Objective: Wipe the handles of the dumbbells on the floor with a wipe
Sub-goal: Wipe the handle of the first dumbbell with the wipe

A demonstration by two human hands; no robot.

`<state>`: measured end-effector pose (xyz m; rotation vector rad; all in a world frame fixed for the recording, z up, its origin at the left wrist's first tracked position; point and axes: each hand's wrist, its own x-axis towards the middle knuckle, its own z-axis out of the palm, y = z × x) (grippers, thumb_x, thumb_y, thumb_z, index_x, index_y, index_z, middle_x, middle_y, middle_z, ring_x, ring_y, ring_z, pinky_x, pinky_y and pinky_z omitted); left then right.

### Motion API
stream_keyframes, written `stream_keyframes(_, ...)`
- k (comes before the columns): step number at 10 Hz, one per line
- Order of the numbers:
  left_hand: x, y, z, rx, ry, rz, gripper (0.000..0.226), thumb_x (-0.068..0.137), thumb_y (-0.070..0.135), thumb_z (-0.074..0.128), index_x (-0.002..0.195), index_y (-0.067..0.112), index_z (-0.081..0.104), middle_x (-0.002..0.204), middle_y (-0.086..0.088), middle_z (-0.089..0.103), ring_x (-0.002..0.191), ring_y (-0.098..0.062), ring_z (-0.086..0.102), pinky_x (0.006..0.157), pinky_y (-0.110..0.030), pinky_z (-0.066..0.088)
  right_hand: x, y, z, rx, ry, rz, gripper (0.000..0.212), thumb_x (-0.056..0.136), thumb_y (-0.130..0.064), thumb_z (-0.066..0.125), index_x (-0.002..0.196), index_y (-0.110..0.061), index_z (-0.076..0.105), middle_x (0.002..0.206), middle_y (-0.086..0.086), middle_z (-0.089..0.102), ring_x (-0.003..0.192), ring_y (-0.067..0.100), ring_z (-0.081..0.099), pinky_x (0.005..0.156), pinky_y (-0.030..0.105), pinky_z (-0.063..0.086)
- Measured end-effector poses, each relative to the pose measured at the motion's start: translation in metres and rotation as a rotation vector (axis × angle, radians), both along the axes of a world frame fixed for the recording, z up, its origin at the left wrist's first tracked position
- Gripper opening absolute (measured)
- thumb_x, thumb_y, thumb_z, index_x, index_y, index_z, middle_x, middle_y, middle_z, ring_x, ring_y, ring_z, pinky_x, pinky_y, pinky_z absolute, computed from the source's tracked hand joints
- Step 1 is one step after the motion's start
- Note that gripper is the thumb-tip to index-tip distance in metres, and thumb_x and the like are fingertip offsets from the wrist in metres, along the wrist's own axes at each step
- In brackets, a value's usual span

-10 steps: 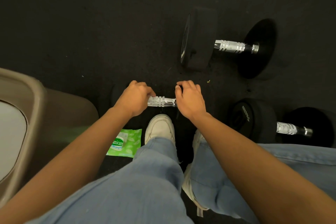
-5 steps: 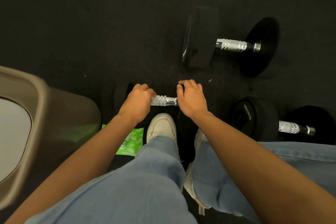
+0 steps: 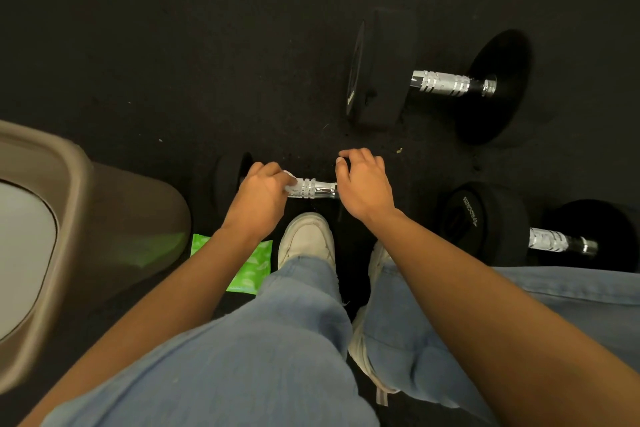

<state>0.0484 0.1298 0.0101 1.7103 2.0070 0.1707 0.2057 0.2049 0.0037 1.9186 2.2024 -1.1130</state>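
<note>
Three black dumbbells with chrome handles lie on the dark floor. The nearest dumbbell's handle [image 3: 313,188] runs between my hands, just beyond my shoe. My left hand [image 3: 259,196] is closed around the handle's left part with a white wipe [image 3: 290,180] bunched under its fingers. My right hand [image 3: 363,184] rests curled over the dumbbell's right head, which it hides. A second dumbbell [image 3: 446,82] lies farther back on the right. The third dumbbell [image 3: 485,222] lies at the right, beside my knee.
A green wipes packet [image 3: 254,269] lies on the floor under my left forearm. A tan bin [image 3: 104,218] with a light lid stands at the left. My white shoes [image 3: 306,239] and jeans-clad legs fill the lower frame.
My left hand has slid a little leftward along the handle with the wipe, baring more chrome. The right hand has stayed on the dumbbell's right head.
</note>
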Motion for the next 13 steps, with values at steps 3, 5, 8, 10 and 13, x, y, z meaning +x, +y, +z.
stream_keyframes(3, -0.001, 0.005, 0.002, -0.04, 0.011, 0.042, 0.032, 0.091, 0.007, 0.053, 0.12, 0.012, 0.062, 0.115, -0.007, 0.057, 0.109, -0.024, 0.045, 0.09, -0.031, 0.04, 0.0, 0.0, 0.001, 0.001, 0.002, -0.004, 0.039, 0.1, -0.033, 0.033, 0.133, -0.017, 0.047, 0.135, 0.002, 0.047, 0.126, 0.02, 0.036, 0.097, 0.032, 0.038)
stream_keyframes(5, -0.009, 0.003, 0.002, -0.045, -0.013, -0.013, 0.031, 0.091, 0.01, 0.055, 0.12, 0.014, 0.063, 0.115, -0.007, 0.059, 0.108, -0.024, 0.047, 0.091, -0.033, 0.041, 0.0, -0.001, 0.0, 0.005, 0.004, -0.004, 0.038, 0.1, -0.033, 0.033, 0.132, -0.018, 0.047, 0.135, 0.002, 0.047, 0.126, 0.02, 0.036, 0.096, 0.032, 0.038)
stream_keyframes(8, 0.001, -0.002, 0.001, 0.044, -0.03, -0.01, 0.027, 0.085, 0.003, 0.06, 0.111, 0.007, 0.067, 0.103, -0.013, 0.063, 0.099, -0.03, 0.051, 0.083, -0.038, 0.044, -0.001, -0.001, 0.0, 0.004, -0.004, -0.006, 0.038, 0.1, -0.033, 0.034, 0.132, -0.017, 0.048, 0.134, 0.002, 0.047, 0.126, 0.02, 0.037, 0.097, 0.032, 0.037)
stream_keyframes(10, -0.009, -0.011, 0.001, 0.069, 0.012, 0.044, 0.025, 0.081, 0.001, 0.064, 0.105, 0.005, 0.07, 0.097, -0.015, 0.066, 0.095, -0.031, 0.055, 0.079, -0.037, 0.047, 0.0, -0.001, -0.001, 0.012, -0.001, -0.009, 0.038, 0.1, -0.033, 0.033, 0.131, -0.017, 0.048, 0.134, 0.002, 0.047, 0.125, 0.02, 0.037, 0.096, 0.032, 0.037)
stream_keyframes(13, 0.008, -0.01, 0.001, 0.079, 0.008, 0.01, 0.025, 0.076, -0.006, 0.066, 0.098, 0.003, 0.072, 0.091, -0.015, 0.067, 0.091, -0.033, 0.057, 0.074, -0.04, 0.05, -0.001, 0.0, 0.0, 0.0, 0.003, -0.008, 0.038, 0.1, -0.032, 0.034, 0.132, -0.017, 0.048, 0.135, 0.002, 0.046, 0.126, 0.02, 0.036, 0.096, 0.032, 0.037)
